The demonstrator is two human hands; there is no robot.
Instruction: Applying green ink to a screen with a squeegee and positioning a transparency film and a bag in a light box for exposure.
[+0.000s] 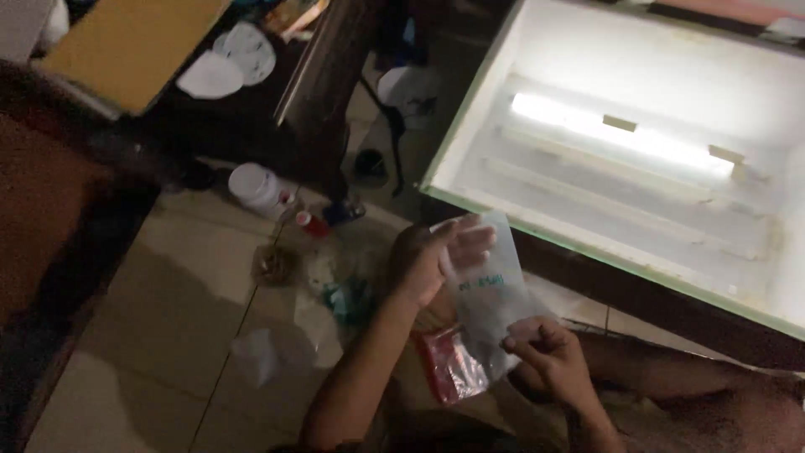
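While we look down from the head camera, we see the left hand [432,260] with its fingers spread against the upper edge of a clear plastic bag [490,298] marked with green writing, and the right hand [545,348] pinching the bag's lower corner with curled fingers. Held upright between the two hands above the tiled floor [168,335], the bag sits just in front of a lit, open white box [637,143], with a small red packet [449,369] directly beneath it. Farther left on the floor we make out a white jar [256,189] and some small, dim clutter that we cannot tell apart.
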